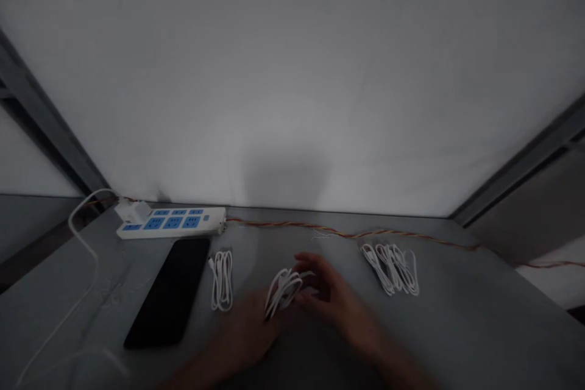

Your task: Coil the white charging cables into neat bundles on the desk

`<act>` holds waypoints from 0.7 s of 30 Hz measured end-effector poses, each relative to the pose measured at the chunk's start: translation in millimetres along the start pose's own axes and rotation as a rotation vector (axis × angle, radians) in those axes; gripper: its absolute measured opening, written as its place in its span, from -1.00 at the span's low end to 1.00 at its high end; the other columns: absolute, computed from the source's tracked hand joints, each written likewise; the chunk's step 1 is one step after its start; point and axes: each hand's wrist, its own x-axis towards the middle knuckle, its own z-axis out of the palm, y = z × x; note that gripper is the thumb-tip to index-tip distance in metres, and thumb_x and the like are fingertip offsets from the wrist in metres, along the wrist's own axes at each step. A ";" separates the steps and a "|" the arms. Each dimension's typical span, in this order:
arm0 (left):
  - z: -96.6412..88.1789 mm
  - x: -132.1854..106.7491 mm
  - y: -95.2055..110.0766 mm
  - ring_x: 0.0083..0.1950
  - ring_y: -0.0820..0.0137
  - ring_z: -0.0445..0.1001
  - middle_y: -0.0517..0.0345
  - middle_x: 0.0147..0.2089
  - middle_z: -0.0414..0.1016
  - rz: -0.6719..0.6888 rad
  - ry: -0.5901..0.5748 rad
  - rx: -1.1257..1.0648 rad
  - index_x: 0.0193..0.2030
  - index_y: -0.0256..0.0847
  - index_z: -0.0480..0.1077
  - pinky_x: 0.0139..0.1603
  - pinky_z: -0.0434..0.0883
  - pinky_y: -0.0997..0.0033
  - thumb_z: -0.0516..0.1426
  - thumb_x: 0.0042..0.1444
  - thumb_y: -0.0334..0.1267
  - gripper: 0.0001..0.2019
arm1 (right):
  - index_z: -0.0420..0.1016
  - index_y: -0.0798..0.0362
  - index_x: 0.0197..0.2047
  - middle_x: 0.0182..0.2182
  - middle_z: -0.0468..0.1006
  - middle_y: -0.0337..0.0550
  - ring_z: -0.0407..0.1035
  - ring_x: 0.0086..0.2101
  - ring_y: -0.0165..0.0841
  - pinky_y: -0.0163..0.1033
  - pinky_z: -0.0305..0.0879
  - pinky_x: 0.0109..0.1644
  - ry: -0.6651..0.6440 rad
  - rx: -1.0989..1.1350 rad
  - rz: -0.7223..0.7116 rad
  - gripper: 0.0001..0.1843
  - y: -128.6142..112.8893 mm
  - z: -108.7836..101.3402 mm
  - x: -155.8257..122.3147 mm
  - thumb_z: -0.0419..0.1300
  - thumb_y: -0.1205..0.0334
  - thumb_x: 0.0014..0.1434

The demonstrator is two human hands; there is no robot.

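Both my hands meet at the middle of a grey table (479, 329) over a coiled white cable (283, 289). My left hand (249, 329) grips the near end of the coil. My right hand (326, 292) has its fingers curled round the far side of the same coil. The picture is dark and the hands are slightly blurred. A second coiled white cable (222, 279) lies flat just left of my hands. A bundle of several white cables (390, 268) lies to the right.
A black phone (170, 292) lies face up at the left. Behind it is a white and blue power strip (171, 222) with a white charger (132, 212) and its white lead (85, 244). A twisted red-yellow wire (347, 233) runs along the back wall.
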 end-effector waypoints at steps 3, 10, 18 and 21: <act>4.3 -1.0 -3.0 -0.03 0.21 0.53 0.16 -0.04 0.60 -0.004 -0.015 -0.009 0.02 -0.10 0.50 0.04 0.37 0.33 0.01 0.20 -0.29 -0.68 | 0.17 -0.11 0.27 0.16 0.34 -0.02 0.36 0.04 -0.19 -0.07 0.35 0.07 0.030 -0.290 -0.137 -0.35 -6.0 7.1 -7.1 0.28 0.19 0.15; 13.9 -2.4 -1.4 -0.20 0.31 0.50 0.26 -0.27 0.58 -0.063 -0.067 -0.144 -0.22 -0.14 0.49 -0.17 0.38 0.45 0.06 0.05 -0.37 -0.79 | 0.41 -0.02 -0.03 0.18 0.35 -0.03 0.26 0.16 -0.20 -0.12 0.23 0.18 -0.182 -0.384 -0.276 -0.77 -14.8 22.2 -15.3 0.18 0.25 0.23; 19.4 -4.5 -10.3 -0.05 0.23 0.49 0.20 -0.15 0.58 -0.098 -0.088 -0.166 -0.08 -0.13 0.46 -0.08 0.41 0.39 0.12 0.03 -0.35 -0.71 | 0.42 0.01 -0.09 -0.11 0.53 -0.12 0.44 -0.16 -0.36 -0.26 0.36 -0.09 -0.152 -0.422 -0.305 -0.79 -6.4 25.9 -11.4 0.04 0.39 0.26; 20.5 -3.1 -12.7 0.01 0.24 0.47 0.16 -0.02 0.55 -0.055 -0.078 -0.247 -0.01 -0.16 0.45 0.05 0.36 0.34 0.10 0.05 -0.37 -0.66 | 0.48 0.00 -0.04 -0.09 0.52 -0.10 0.44 -0.13 -0.34 -0.25 0.36 -0.04 -0.178 -0.448 -0.350 -0.70 -10.3 25.7 -10.4 0.03 0.43 0.24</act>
